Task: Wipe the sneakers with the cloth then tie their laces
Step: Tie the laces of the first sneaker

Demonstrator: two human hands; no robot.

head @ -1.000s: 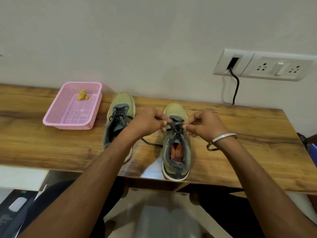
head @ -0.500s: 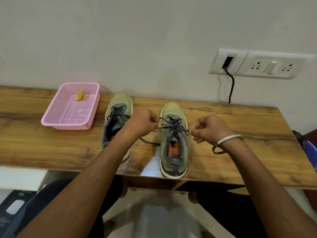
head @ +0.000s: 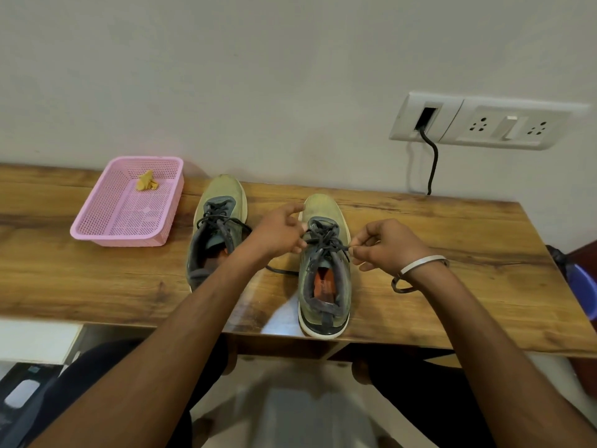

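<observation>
The left hand [head: 280,233] and right hand [head: 386,246] each pinch a dark lace [head: 326,241] end over the right sneaker [head: 324,270]. Two worn olive-green sneakers stand on the wooden table [head: 452,273]; the left sneaker [head: 217,227] sits beside one pink basket [head: 122,218] holding one yellow cloth [head: 147,183].
</observation>
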